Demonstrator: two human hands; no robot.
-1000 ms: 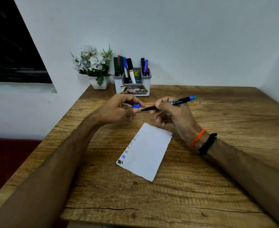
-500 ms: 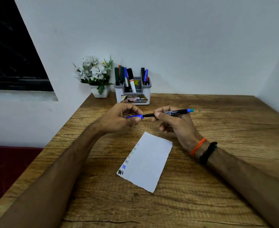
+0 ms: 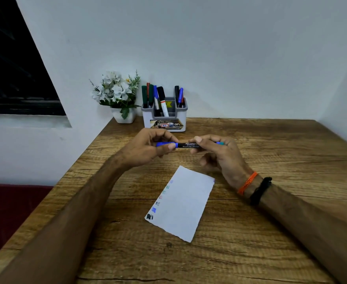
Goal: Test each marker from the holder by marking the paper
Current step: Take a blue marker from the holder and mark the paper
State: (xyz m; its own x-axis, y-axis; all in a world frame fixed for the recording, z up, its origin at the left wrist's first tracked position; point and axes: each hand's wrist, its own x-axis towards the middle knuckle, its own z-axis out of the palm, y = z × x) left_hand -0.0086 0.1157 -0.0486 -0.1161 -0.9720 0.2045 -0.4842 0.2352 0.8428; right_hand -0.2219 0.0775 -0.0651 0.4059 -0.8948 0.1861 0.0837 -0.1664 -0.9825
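Note:
A black marker (image 3: 189,145) with a blue cap (image 3: 165,144) is held level above the table between both hands. My left hand (image 3: 148,148) pinches the cap, which sits on the marker's left end. My right hand (image 3: 217,152) grips the black barrel, and a teal end peeks out past its fingers. Below the hands lies a white paper (image 3: 184,203) with several coloured test marks down its left edge. At the back, against the wall, a grey holder (image 3: 165,117) carries several markers.
A white pot of artificial flowers (image 3: 118,97) stands left of the holder. The wooden table (image 3: 270,232) ends at a left edge beside a dark red surface (image 3: 8,212). Walls close off the back and right.
The cap in my left hand has come together with the marker's tip and now sits on it. The marker has levelled out from its earlier tilt.

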